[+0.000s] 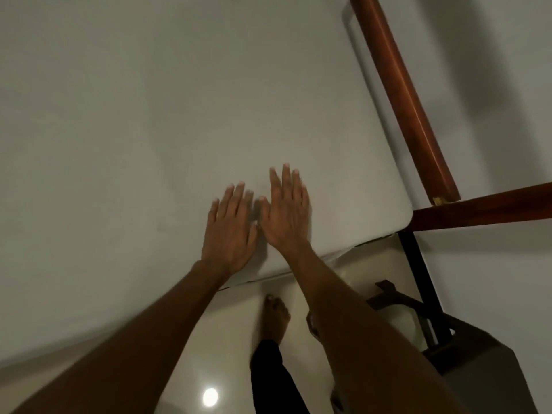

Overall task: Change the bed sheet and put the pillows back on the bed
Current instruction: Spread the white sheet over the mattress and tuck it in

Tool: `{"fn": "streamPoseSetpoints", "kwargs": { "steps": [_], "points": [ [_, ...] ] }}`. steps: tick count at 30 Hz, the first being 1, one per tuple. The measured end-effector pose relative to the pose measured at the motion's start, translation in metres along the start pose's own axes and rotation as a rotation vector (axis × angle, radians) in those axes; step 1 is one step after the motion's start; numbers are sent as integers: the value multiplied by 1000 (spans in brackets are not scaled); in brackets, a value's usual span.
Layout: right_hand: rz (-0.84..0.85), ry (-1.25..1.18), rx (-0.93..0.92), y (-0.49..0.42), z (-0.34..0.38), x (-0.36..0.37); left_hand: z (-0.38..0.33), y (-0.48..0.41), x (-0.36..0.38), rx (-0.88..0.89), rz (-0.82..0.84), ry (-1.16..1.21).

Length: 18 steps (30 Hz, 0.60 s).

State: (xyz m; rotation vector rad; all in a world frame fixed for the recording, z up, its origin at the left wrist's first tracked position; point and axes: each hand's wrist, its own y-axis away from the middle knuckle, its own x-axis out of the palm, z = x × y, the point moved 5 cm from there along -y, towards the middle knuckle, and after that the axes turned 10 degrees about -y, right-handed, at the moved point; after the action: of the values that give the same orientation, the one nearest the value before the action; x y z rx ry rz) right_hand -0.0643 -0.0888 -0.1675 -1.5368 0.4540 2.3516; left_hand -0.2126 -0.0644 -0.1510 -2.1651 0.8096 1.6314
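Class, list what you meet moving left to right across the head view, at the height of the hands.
bed sheet → left hand → right hand → rounded mattress corner → wooden bed frame

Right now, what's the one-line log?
left hand flat on sheet | right hand flat on sheet | spot: near bed corner
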Motion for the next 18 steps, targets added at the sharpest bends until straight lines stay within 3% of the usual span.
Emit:
{"fn": "streamPoseSetpoints", "kwargs": {
  "steps": [5,10,15,18],
  "points": [
    [59,89,-16,37,-103,-1,-56,16,71,-105,163,-194],
    [25,40,206,77,-124,-8,-104,46,82,-24,250,-211],
    [-21,-193,453,108,-139,-18,-134,77,81,93,263,-108],
    [-226,-543,590,120,-146,-30,-151,97,75,75,199,58]
  ]
}}
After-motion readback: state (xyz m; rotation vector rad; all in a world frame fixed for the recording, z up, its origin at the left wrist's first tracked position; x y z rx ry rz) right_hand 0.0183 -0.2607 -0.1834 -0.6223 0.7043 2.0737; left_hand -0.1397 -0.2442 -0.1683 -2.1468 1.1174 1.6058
